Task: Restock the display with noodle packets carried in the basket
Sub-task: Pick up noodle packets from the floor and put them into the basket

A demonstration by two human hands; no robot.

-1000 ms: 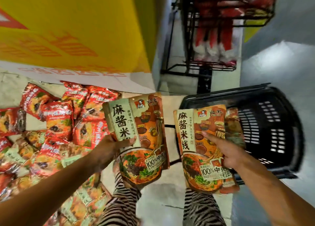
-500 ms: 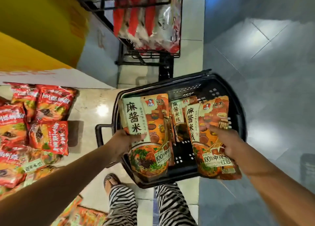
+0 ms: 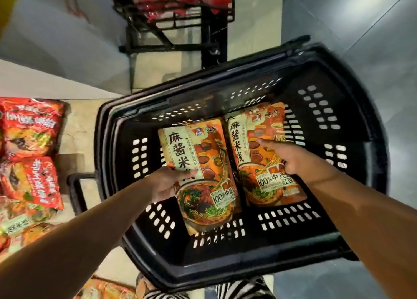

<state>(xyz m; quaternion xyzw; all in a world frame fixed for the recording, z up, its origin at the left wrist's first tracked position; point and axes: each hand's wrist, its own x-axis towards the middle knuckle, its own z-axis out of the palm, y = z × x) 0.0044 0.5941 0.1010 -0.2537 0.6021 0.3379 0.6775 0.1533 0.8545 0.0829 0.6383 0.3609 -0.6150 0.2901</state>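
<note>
A second ago both packets were held up beside the display (image 3: 76,122); now they have swung over and sunk low inside the black basket (image 3: 225,274). The left hand (image 3: 165,182) pinches the left packet (image 3: 209,186) by its edge, thumb across the front. The right hand (image 3: 302,163) holds the right packet (image 3: 248,159), fingers spread over its face, forefinger stretched out straight. The two packets hang side by side, edges nearly touching, printed faces up. Whether they rest on the basket's bottom I cannot tell.

To my eye that carries the goods away from the display rather than onto it, so the restocking is no further along; either these two are being put back, or the grip is being reset before another go.

The red packets (image 3: 29,141) lie heaped on the pale stone-look surface of the display at the left, well apart from the basket. Behind the basket stands a black wire rack (image 3: 180,17) with red-and-white bags on it. The grey tiled floor (image 3: 338,28) shines to the right, and zebra-striped trousers (image 3: 237,289) show below the basket's near rim
</note>
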